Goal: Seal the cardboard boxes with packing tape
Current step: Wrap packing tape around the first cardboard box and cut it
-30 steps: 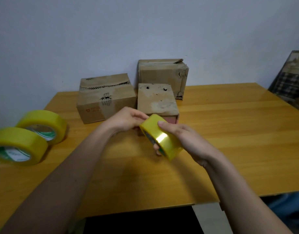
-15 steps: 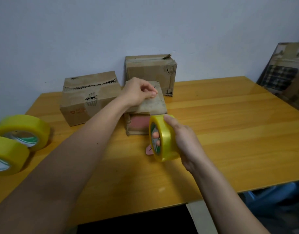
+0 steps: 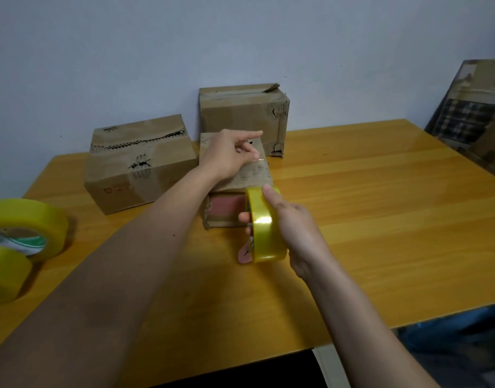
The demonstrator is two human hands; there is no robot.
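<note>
My right hand (image 3: 292, 224) grips a yellow tape roll (image 3: 264, 225) on edge, just in front of a small cardboard box (image 3: 254, 175) with a pink front face. My left hand (image 3: 230, 154) hovers over the top of that box, pinching the free end of the clear tape between thumb and fingers, index finger stretched out. A strip of tape runs from the roll up over the box top to that pinch. Two more cardboard boxes stand behind: a wider one (image 3: 141, 163) to the left and a taller one (image 3: 244, 113) against the wall.
Two spare yellow tape rolls (image 3: 25, 219) (image 3: 4, 273) lie at the left edge of the wooden table (image 3: 380, 205). A framed panel (image 3: 470, 121) leans at the far right. The wall runs close behind the boxes.
My left hand left the roll and drew the tape end back over the small box. My right hand turned the roll on edge and brought it up to the box front.
</note>
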